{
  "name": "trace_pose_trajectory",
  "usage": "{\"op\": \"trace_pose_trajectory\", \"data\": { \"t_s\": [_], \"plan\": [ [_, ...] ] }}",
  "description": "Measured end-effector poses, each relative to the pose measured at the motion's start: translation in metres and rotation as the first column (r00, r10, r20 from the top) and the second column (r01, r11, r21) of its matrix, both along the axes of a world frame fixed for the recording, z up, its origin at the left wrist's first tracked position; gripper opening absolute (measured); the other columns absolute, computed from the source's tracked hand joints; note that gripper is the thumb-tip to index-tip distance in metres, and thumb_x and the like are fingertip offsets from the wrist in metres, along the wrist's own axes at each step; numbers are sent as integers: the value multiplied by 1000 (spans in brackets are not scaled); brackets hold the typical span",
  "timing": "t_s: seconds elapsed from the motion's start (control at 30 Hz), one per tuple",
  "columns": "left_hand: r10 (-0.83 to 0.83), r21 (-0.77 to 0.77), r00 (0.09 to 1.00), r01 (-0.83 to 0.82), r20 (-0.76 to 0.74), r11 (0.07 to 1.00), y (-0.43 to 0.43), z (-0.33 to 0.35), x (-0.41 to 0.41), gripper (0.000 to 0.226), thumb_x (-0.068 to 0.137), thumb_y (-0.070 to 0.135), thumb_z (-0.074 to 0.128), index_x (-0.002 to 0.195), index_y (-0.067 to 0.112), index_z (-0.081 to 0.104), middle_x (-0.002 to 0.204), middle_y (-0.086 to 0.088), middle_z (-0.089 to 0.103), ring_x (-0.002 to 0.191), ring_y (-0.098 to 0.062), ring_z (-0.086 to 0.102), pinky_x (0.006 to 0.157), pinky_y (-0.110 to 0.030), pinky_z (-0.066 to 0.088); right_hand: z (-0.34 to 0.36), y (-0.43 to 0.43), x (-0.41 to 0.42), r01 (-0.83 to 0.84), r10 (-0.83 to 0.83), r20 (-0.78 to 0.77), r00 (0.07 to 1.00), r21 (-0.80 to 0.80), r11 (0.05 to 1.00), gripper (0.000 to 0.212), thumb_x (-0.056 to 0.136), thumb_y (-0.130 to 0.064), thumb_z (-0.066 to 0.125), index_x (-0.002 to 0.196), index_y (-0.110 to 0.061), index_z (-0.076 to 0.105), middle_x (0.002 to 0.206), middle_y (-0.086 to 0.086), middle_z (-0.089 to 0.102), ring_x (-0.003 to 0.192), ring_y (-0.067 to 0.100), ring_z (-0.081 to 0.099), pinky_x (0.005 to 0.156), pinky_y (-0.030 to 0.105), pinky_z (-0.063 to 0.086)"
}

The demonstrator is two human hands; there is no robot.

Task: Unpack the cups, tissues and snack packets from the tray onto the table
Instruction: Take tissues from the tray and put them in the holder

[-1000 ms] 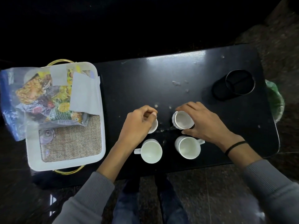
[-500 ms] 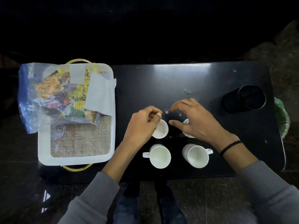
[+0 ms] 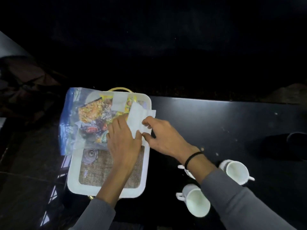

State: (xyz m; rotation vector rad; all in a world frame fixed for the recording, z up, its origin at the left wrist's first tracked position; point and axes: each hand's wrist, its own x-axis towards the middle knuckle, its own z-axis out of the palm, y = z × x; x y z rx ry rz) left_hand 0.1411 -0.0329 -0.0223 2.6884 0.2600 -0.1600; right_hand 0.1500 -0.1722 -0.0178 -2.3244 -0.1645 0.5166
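Note:
The white tray (image 3: 108, 190) with a burlap liner sits at the table's left end. Colourful snack packets (image 3: 93, 113) in a clear plastic bag lie across its far half. A white folded tissue (image 3: 139, 117) rests on the packets at the tray's right rim. My left hand (image 3: 123, 140) lies over the tissue's near left edge, fingers on it. My right hand (image 3: 159, 135) pinches the tissue's right edge between thumb and fingers. White cups stand on the black table: one (image 3: 235, 171) at right, one (image 3: 197, 203) nearer me, another partly hidden behind my right forearm.
A second tissue (image 3: 118, 102) lies farther back among the packets. A small clear glass lid or dish (image 3: 90, 155) rests on the burlap. A gold handle (image 3: 119, 89) sticks out at the tray's far end. A dark round holder (image 3: 297, 140) sits at the table's right edge.
Both hands left the cups and moved left to the tray, where they now hold the white tissue. The camera view swung left, so the cups now appear at lower right.

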Motion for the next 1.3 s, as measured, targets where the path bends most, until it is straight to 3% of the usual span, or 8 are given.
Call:
{"op": "trace_pose_trajectory", "data": {
  "t_s": [0.13,0.27,0.53,0.73,0.9,1.07,1.17,1.3],
  "plan": [
    [11,100,990,3,-140,995,19,-13,12,77,90,42,69,149,10,32,139,-11,49,131,-31,41,103,-43,34,-12,25,13,77,-64,-176,982,69,995,47,95,-13,50,141,-14,41,139,10,57,123,27,58,98,43,54],
    [-48,176,985,78,-168,981,22,-25,15,69,92,51,55,145,12,35,135,-6,57,125,-27,46,99,-41,33,-20,36,17,142,-113,-268,957,93,985,46,91,-7,46,136,-16,38,134,10,57,119,29,61,96,48,55],
    [-6,156,991,27,-137,987,16,-34,21,56,95,54,56,139,20,47,123,0,68,122,-22,47,95,-39,29,-24,36,13,239,-186,-308,933,147,960,49,94,-8,43,142,-17,41,134,0,56,106,10,60,76,15,50],
    [25,107,989,-10,-143,994,15,-36,21,37,92,53,62,118,27,67,107,3,71,119,-20,46,94,-37,26,-25,32,3,243,-200,-271,941,133,961,47,96,-8,45,142,-19,41,134,-2,58,105,11,66,76,19,56],
    [46,-140,995,-58,-88,988,16,-24,14,26,94,38,64,110,19,72,104,-1,70,114,-23,49,96,-43,40,-19,21,-11,284,-250,-230,940,130,950,46,99,-15,49,143,-24,37,140,-12,53,92,0,62,63,9,47],
    [61,-491,998,-66,-26,869,9,8,-8,25,92,34,64,109,17,64,102,1,64,95,-23,62,75,-37,50,6,-2,-33,381,-348,-200,916,158,911,42,98,-21,53,137,-30,40,128,-19,57,94,-8,62,72,11,51],
    [83,-612,995,-101,-59,784,-3,31,-21,41,78,55,56,113,36,63,97,6,70,87,-21,67,72,-46,59,27,-17,-46,444,-420,-160,893,169,880,39,101,-37,54,138,-30,44,133,-20,53,113,-4,56,89,17,47],
    [77,-753,994,-107,-76,649,-22,55,-33,27,73,52,58,98,54,67,90,19,73,81,-4,67,67,-25,55,60,-41,-64,576,-548,-180,817,303,759,33,100,-64,38,118,-42,55,125,-23,56,115,-13,50,91,13,37]
  ]
}}
